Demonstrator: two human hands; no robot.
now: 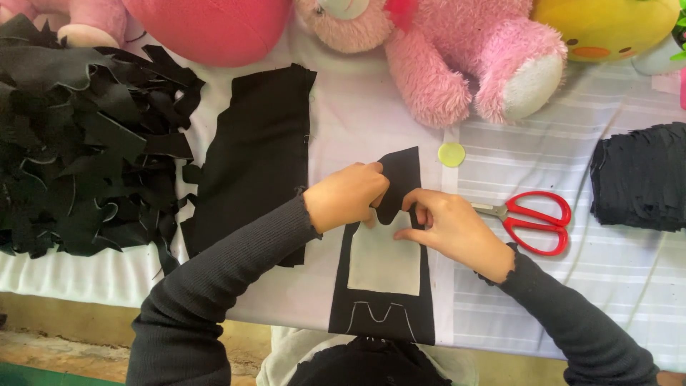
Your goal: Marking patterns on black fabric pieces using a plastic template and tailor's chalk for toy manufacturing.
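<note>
On a white striped tablecloth (614, 264) edged with plush toys (464, 64), the left hand (346, 194) and right hand (454, 229) are pinching a cream paper template (382, 261) against a long black fabric strip (389, 300), red-handled scissors (532, 218) lying just beside.

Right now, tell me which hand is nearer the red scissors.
Right. The right hand sits just left of the scissors, almost touching the blades; the left hand is farther left, on the black fabric.
</note>
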